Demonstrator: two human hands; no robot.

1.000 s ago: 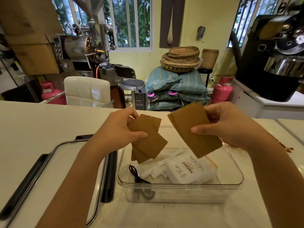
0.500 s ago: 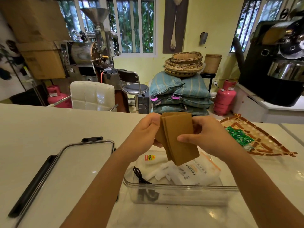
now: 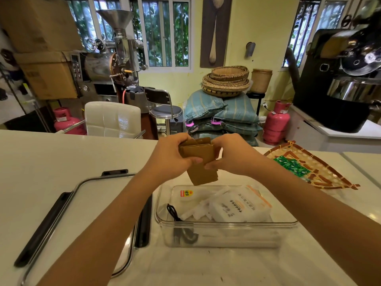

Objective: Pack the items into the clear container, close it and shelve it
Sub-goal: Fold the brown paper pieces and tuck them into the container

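Your left hand (image 3: 173,155) and right hand (image 3: 233,155) cover most of the brown sleeves (image 3: 201,159); lid (image 3: 82,203) cut off lower left.

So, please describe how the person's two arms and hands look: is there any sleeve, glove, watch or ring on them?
Both forearms are bare up to the picture's edge; no sleeve shows. The left hand and the right hand wear no gloves. No watch, bracelet or ring is visible on either.
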